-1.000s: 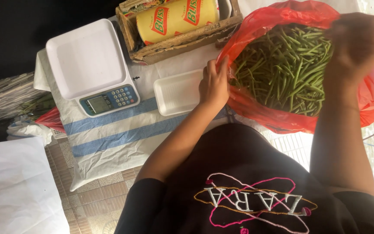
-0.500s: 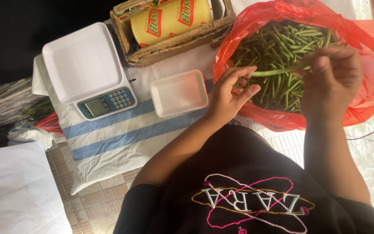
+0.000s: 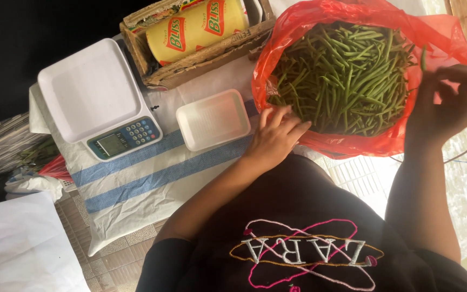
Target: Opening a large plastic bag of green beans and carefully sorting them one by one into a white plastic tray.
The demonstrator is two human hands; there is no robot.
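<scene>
- The work in hand is drawing green beans (image 3: 347, 75) out of the red plastic bag (image 3: 352, 143), which sits open at about 1 o'clock in the head view, heaped full.
- To do it well, I judge, one hand should steady the bag's rim while the other lifts a few beans lengthwise, so that none snap or spill over the edge.
- The small white tray (image 3: 213, 119) lies at 11 o'clock from the left hand, just beside the bag, a short carry.
- The left hand (image 3: 277, 135) rests at the bag's 7 o'clock rim, fingers loosely spread and touching the plastic, gripping nothing.
- Its forearm runs down toward 7 o'clock, elbow bent by the black shirt (image 3: 298, 243).
- The right hand (image 3: 449, 100) hovers at the bag's 3 o'clock edge, fingers curled inward. A single bean stands by the fingertips, but whether it is pinched I cannot tell.
- The weighing scale (image 3: 122, 135) with its white pan sits at 10 o'clock, and a cardboard box (image 3: 201, 59) at 12 o'clock.
</scene>
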